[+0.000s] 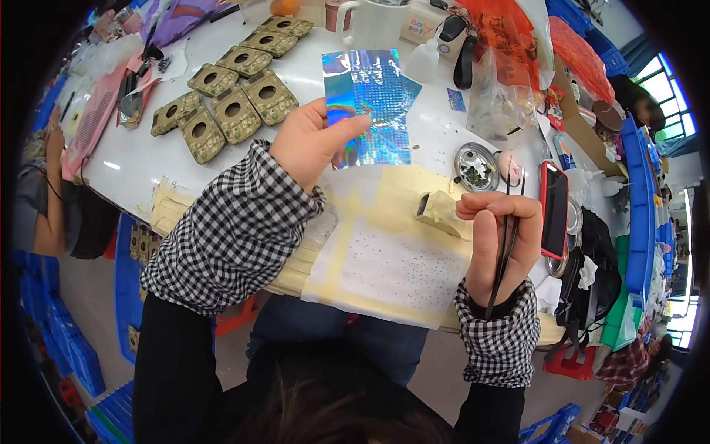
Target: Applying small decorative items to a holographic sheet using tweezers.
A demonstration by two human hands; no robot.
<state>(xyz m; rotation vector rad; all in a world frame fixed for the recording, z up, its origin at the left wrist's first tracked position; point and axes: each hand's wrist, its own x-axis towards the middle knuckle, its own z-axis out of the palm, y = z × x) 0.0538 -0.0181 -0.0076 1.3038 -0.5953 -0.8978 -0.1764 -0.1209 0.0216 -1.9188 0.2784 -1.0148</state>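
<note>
Lettering seen on small white box (418, 27) at back. Rect. silver-blue holographic foil sheet (376, 89) pinched in L hand (307, 144); slim blk tweezers (501, 270) gripped in R hand (523, 240), to sheet's right.

So the left hand (314, 140) is stretched out past the lap (325, 337), thumb pressed down in a pinch, left forearm (229, 233) slanting inward, while the right hand (510, 229) is off to the lap's right, fingers curled near the thumb, right forearm (499, 339) pretty straight.
</note>
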